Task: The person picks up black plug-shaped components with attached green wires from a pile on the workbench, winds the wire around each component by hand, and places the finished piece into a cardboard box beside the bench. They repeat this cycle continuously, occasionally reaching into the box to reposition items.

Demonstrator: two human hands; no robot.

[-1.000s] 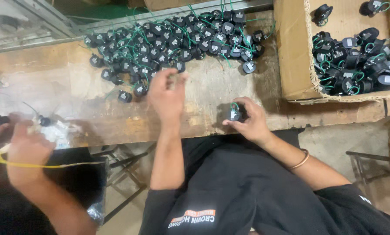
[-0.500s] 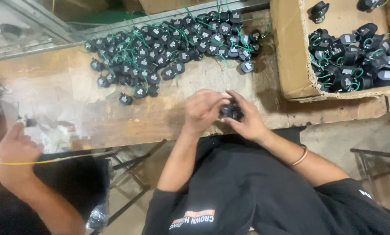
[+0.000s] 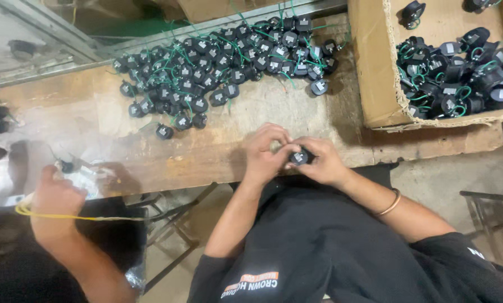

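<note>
Small black coil (image 3: pixel 301 157) with a pale label patch on its upward face, pinched between both hands just above the near edge of the tabletop (image 3: pixel 218 151). Too compact and too covered by fingers to give a clear long axis; labelled face turned up toward the camera, tilted slightly toward the left hand. Left hand (image 3: pixel 265 151) closed on the coil from the left, fingertips curled over its top. Right hand (image 3: pixel 324 163) closed on it from the right, thumb against its side, a bangle (image 3: pixel 391 203) on that wrist. Both hands drawn together, touching around the piece.

Beyond the hands, a bare stretch of worn wood, then a heap of like coils (image 3: pixel 223 67) with green wires (image 3: pixel 296 59) spread along the far edge, well apart from the held one. One stray coil (image 3: pixel 163 132) lying loose on the near side of the heap. To the right, a cardboard box (image 3: pixel 375 62) with more coils inside, its torn front wall near the right hand but not touching. Open room chiefly straight ahead and to the left of the hands; tabletop edge directly beneath them, floor below.

At far left, another person's hand (image 3: pixel 55 205) holding a yellow wire (image 3: pixel 66 216), well apart.
</note>
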